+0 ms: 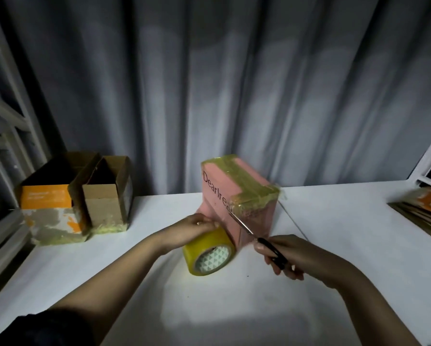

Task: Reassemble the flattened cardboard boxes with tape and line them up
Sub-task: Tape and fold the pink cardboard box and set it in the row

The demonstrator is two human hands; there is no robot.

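Note:
A pink cardboard box with dark lettering stands on the white table, its top and right edge covered in yellowish tape. A yellow tape roll lies on its side against the box's near left corner. My left hand grips the top of the roll where the tape meets the box. My right hand holds black-handled scissors, blades pointing up-left against the box's front face.
Two assembled open-topped boxes, one orange and white and one plain brown, stand side by side at the table's back left. Flattened cardboard lies stacked at the right edge. A grey curtain hangs behind.

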